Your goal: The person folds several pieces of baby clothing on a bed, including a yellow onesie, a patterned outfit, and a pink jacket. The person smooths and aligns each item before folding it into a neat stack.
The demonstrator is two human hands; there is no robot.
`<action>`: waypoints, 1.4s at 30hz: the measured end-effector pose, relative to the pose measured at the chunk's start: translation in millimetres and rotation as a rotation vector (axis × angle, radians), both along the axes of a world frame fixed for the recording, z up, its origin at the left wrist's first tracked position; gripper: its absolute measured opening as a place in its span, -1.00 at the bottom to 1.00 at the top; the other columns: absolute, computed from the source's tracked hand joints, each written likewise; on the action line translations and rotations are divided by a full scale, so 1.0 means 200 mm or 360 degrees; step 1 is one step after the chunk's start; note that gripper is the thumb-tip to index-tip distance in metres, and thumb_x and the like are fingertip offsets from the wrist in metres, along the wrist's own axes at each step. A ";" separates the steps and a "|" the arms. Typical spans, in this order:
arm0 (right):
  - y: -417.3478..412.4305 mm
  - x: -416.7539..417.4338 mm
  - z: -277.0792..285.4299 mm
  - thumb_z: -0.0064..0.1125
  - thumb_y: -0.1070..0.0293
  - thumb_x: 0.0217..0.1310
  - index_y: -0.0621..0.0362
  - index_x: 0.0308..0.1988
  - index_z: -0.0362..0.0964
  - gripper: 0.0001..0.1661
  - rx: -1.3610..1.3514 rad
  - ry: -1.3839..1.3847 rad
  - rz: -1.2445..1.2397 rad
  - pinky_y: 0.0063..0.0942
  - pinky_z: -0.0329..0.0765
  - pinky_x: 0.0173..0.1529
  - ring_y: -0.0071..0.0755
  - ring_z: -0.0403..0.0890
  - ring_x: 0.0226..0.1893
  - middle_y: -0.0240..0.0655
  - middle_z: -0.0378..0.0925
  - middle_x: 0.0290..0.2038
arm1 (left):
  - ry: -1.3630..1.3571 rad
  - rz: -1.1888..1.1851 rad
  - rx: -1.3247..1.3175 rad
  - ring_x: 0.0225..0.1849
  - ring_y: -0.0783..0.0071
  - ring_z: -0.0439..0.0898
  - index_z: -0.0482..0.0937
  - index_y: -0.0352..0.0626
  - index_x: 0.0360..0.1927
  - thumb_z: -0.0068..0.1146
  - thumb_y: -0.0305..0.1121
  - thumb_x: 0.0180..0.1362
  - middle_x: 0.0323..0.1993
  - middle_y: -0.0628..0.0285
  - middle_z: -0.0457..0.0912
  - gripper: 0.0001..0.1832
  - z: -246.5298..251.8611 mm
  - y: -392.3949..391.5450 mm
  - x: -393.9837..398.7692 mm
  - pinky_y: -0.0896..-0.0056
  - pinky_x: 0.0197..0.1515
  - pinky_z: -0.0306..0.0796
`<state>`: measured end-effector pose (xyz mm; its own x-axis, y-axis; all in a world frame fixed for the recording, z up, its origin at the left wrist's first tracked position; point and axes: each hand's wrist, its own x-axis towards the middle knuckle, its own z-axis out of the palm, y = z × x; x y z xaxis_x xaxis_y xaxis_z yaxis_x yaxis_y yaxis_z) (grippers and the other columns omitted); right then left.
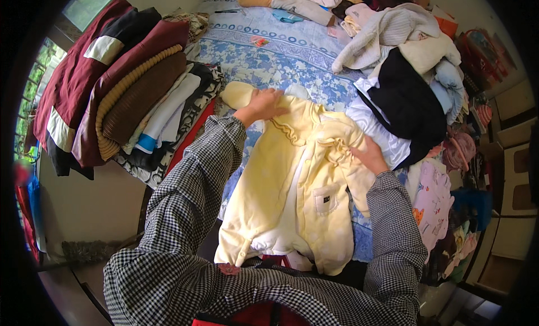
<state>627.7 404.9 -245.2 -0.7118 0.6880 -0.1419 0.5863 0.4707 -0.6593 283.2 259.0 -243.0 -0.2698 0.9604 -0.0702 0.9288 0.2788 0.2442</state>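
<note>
A pale yellow baby romper (269,174) lies spread on the blue floral bedsheet (261,65), its legs towards me and its front parted over a white lining. Frilled trim crosses the chest, and a small pocket (326,199) with a dark tag sits on the right-hand side. My left hand (266,105) rests on the shoulder near the left-hand sleeve, fingers partly bent; whether it grips the cloth is unclear. At the opposite sleeve, beside the frill, my right hand (370,155) touches the fabric, its fingertips partly hidden by folds.
A tall stack of folded clothes (139,86) stands on the left. To the right lie a black garment (414,111) with white cloth, a cream knitted garment (391,35) and a pink printed garment (433,204). More clothes (303,6) are heaped at the far end.
</note>
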 end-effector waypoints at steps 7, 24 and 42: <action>0.14 -0.19 0.48 0.35 0.14 -0.03 0.12 -0.13 0.49 -0.54 0.1049 0.0244 0.0135 -0.21 0.50 -0.16 -0.04 0.57 -0.22 -0.20 0.54 -0.23 | -0.0298 0.0277 0.0306 -0.05 0.09 0.56 0.53 -0.14 0.06 0.33 -0.01 -0.04 -0.08 0.04 0.59 -0.37 0.22 0.06 -0.18 0.18 0.06 0.40; -0.41 -0.32 -0.15 0.07 -0.05 0.23 0.03 0.25 0.19 -0.30 0.1073 -0.0111 0.0077 -0.12 0.08 0.33 -0.10 0.12 0.34 -0.17 0.16 0.31 | 0.0112 -0.0113 0.0630 0.30 0.05 0.23 0.43 -0.06 0.14 0.09 -0.16 0.14 0.21 0.03 0.34 -0.52 -0.15 -0.48 0.56 -0.11 0.25 0.12; -1.11 0.09 -0.11 0.17 0.36 0.04 0.26 -0.33 0.51 -0.80 0.0072 0.0470 -0.0600 -0.33 0.45 -0.36 -0.35 0.52 -0.49 -0.27 0.51 -0.53 | -0.0915 0.0412 0.0744 -0.46 0.07 0.57 0.52 -0.34 -0.25 0.17 -0.44 -0.06 -0.44 0.00 0.57 -0.73 0.04 -0.82 0.99 0.19 -0.37 0.46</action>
